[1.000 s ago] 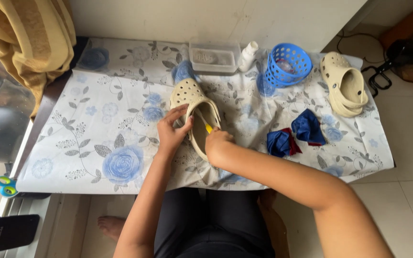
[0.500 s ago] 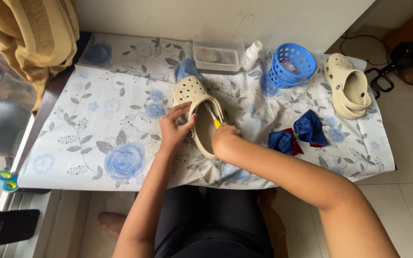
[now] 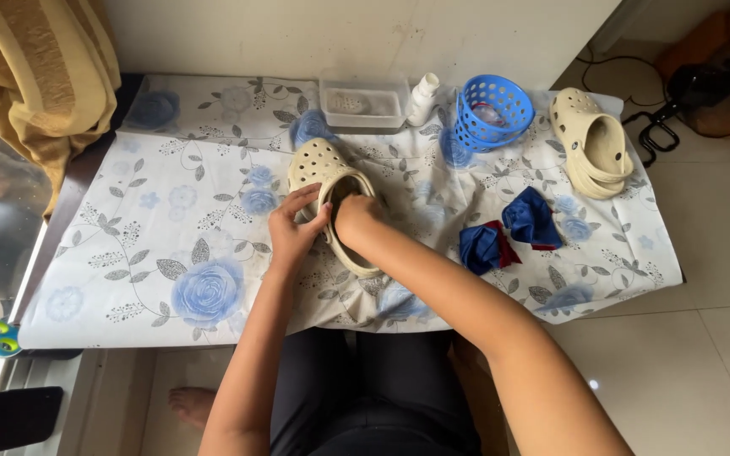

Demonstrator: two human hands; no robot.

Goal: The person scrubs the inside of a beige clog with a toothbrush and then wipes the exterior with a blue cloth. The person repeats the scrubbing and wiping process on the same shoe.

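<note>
Nearest, left hand (image 3: 295, 230) grips the clog's (image 3: 331, 190) rim, fingers curled; right hand (image 3: 356, 217) is pushed into the opening, closed, its contents hidden. Clog lies mid-table on floral cloth (image 3: 171, 236). Right of it, blue rags (image 3: 509, 232). Farther back: clear tray (image 3: 363, 105), white bottle (image 3: 422, 97), blue basket (image 3: 492, 111), second clog (image 3: 593, 143).

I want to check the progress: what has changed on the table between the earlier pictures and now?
The right hand has gone deeper into the cream clog; the yellow thing seen in its fingers earlier is now hidden. The left hand keeps its grip on the clog's rim. The second clog, blue basket and blue cloths stayed in place.
</note>
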